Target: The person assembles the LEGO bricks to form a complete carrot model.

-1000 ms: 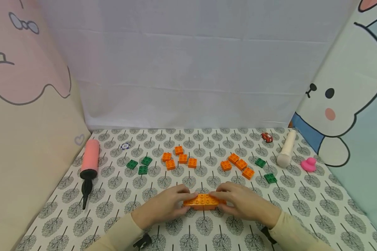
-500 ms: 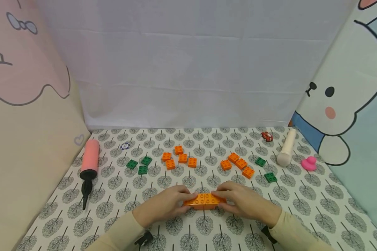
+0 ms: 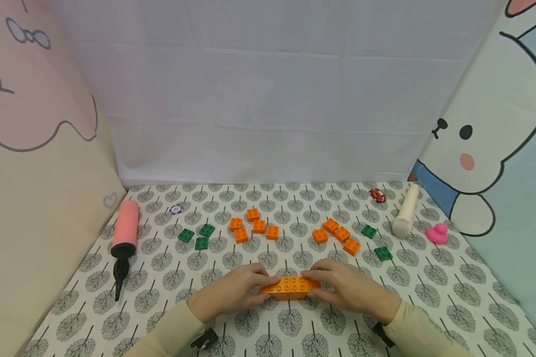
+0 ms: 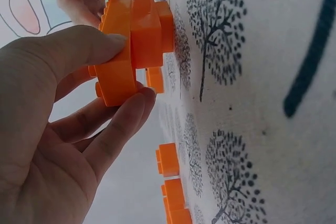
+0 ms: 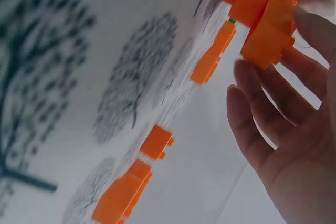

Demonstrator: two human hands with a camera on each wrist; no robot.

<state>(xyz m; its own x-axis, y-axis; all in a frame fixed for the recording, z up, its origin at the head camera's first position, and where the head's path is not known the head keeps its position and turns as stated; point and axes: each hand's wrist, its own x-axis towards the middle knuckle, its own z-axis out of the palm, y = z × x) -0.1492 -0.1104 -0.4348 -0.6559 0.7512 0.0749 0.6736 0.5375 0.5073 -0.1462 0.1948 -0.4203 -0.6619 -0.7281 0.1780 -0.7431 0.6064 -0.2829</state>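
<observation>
1. Head view, lower centre: left hand [image 3: 236, 290] and right hand [image 3: 346, 286] grip opposite ends of stacked orange blocks [image 3: 284, 288].
2. Right hand has shifted its touch slightly outward; the blocks seem steady.

Under soft light, the right wrist view blurs the cloth [image 5: 68, 114].

I grip joined orange toy bricks [image 4: 144, 40] of smooth, glossy plastic; my sleeves [image 3: 174, 332] are matt cloth. Tree-printed table covering [image 3: 290, 342]: matt, cloth-like. Rear backdrop [image 3: 268, 99]: matt, creased cloth. Pump [image 3: 126, 225]: smooth plastic. Toy duck [image 3: 436, 234]: smooth, plastic-looking. 5 green toy bricks [image 3: 383, 253]: studded plastic.
</observation>
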